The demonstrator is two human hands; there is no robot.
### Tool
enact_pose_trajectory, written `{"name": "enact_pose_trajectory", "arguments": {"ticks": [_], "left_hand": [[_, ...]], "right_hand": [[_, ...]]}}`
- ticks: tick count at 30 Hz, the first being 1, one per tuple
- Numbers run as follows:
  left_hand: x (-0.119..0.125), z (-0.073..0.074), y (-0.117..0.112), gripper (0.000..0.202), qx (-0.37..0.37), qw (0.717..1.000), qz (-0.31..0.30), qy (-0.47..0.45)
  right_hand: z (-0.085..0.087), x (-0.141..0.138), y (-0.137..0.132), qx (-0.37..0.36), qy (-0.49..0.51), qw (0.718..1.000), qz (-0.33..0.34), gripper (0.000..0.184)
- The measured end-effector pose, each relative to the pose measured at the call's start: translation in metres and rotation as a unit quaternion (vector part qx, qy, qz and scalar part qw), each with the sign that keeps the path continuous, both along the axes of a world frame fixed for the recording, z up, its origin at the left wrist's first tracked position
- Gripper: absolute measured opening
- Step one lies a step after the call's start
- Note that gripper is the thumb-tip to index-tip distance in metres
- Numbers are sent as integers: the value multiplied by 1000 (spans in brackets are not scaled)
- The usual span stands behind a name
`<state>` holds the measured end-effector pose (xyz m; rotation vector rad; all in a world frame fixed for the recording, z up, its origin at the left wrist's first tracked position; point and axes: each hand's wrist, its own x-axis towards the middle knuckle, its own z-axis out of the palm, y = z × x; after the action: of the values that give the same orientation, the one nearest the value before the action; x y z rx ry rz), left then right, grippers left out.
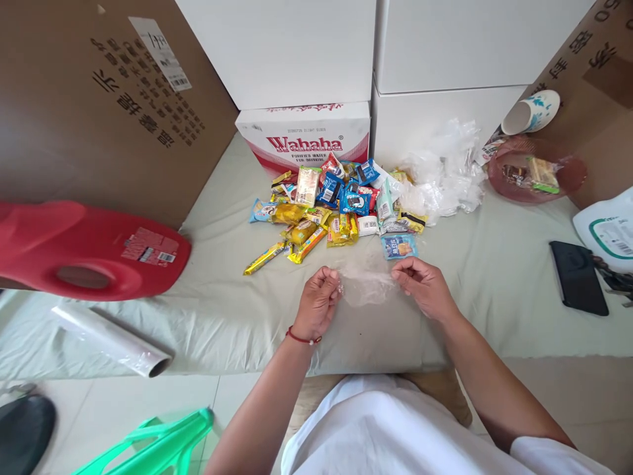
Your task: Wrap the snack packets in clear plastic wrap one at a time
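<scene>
A clear plastic bag (pixel 366 284) is stretched between my two hands, just above the cloth near the front edge. My left hand (pixel 320 300), with a red cord bracelet at the wrist, pinches one side of it. On the other side, my right hand (pixel 425 287) pinches it between thumb and fingers. Beyond the hands lies a heap of wrapped snacks (pixel 341 227) in yellow, blue and red packets. Closest to my right hand is a light-blue packet (pixel 399 247). A pile of clear plastic bags (pixel 440 178) sits right of the heap.
White boxes (pixel 301 53) and a Wahaha carton (pixel 306 142) stand behind the snacks. At left lie a red jug (pixel 99 251) and a plastic-wrapped roll (pixel 111 340). At right are a reddish bowl (pixel 499 175) with snacks, a paper cup (pixel 537 112), a phone (pixel 578 277) and a white bottle (pixel 608 227).
</scene>
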<state>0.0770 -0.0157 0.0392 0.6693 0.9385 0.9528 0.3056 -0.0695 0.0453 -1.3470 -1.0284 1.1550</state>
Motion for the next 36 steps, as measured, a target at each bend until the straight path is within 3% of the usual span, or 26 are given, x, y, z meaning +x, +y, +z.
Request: {"name": "enact_pose_trajectory", "arguments": {"ticks": [6, 11, 16, 17, 19, 22, 25, 27, 30, 36], "left_hand": [[-13, -5, 11, 48, 6, 997, 53, -48], [-31, -15, 23, 43, 1, 995, 80, -61], [-42, -24, 30, 42, -19, 994, 91, -52], [-42, -25, 30, 42, -21, 995, 91, -46], [-41, -25, 30, 44, -21, 995, 90, -35], [-38, -24, 28, 44, -14, 996, 84, -19], [-35, -22, 28, 43, -9, 997, 80, -6], [-35, -20, 27, 43, -6, 997, 78, 0], [-35, -19, 27, 45, 4, 997, 72, 8], [-32, -25, 24, 48, -1, 997, 73, 17]], "right_hand": [[-2, 23, -8, 66, -105, 992, 27, 17], [-7, 61, -30, 104, -145, 982, 66, 17], [4, 100, -50, 60, -273, 937, 209, 24], [9, 104, -51, 48, -286, 935, 203, 25], [21, 105, -49, 38, -292, 950, 106, 25], [38, 88, -33, 37, -263, 963, -50, 27], [54, 66, -8, 47, -282, 954, -90, 32], [64, 57, 8, 79, -340, 931, -108, 29], [75, 56, 29, 108, -429, 893, -88, 20], [65, 52, 78, 18, -537, 843, 35, 21]]}}
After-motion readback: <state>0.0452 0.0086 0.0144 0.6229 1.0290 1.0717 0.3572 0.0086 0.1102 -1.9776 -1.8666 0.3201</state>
